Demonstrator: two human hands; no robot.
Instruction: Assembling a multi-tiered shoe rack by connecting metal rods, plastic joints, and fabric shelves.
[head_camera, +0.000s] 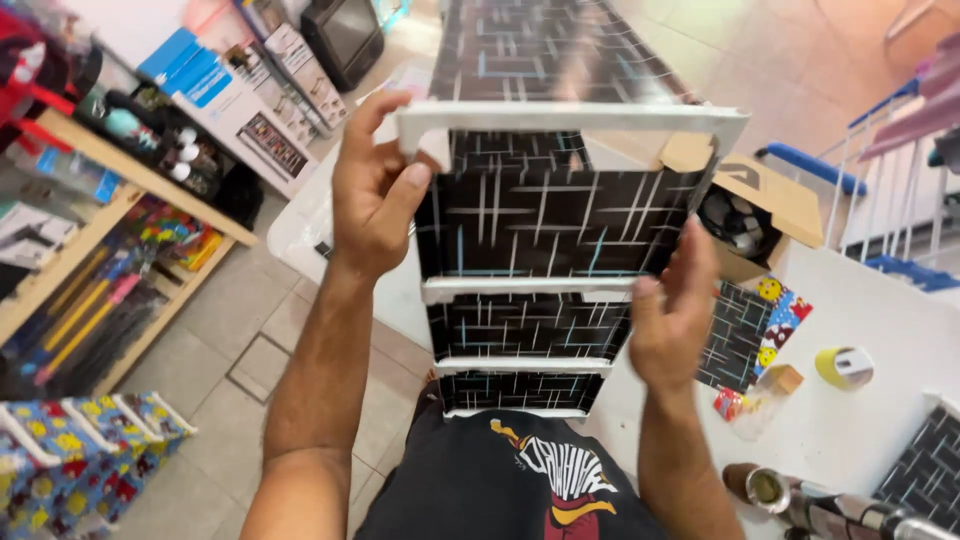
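Observation:
A tall rack with white plastic frames (570, 116) and black panels (545, 222) patterned with thin white and blue lines stands in front of me, several tiers deep. My left hand (375, 190) grips the top white frame at its left corner, thumb over the front edge. Lower on the right side, my right hand (672, 312) presses against the edge of the second tier with fingers close together and slightly curled.
A white table (870, 310) on the right carries an open cardboard box (760, 205), a yellow tape roll (845, 367), patterned sheets (745, 330) and metal tubes (800, 500). Wooden shelves (120, 190) of goods line the left. A colourful rack (70, 450) stands at lower left.

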